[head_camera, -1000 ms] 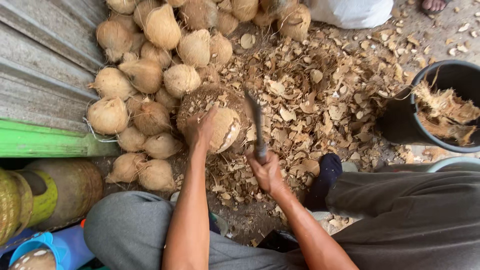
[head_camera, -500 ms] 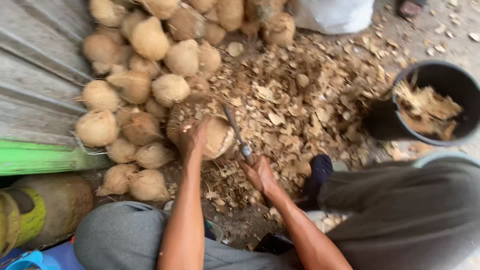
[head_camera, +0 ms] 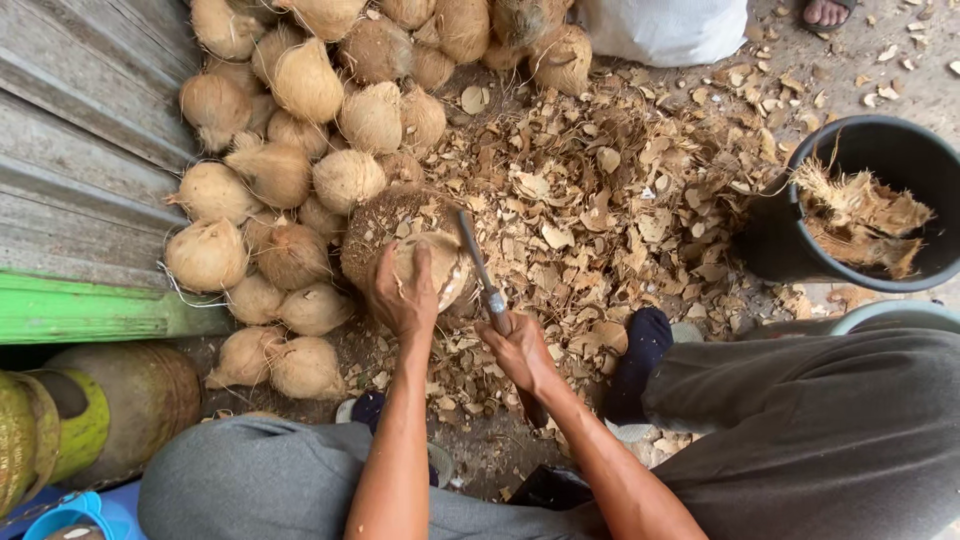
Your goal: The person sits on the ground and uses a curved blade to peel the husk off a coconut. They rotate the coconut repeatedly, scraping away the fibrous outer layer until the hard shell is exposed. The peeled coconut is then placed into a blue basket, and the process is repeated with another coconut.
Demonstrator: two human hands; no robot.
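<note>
From the head camera I am watching my left hand clasping a pale coconut, fingers wrapped over its near side, pressing it onto a husk-covered block just right of the coconut pile. My right hand is closed tight around the handle of a knife, whose blade is lying against the coconut's right side. Shell chips are littering the ground; a black bucket is sitting far right. I judge the cut goes best with the blade angled away from the holding fingers, shaving shallow.
</note>
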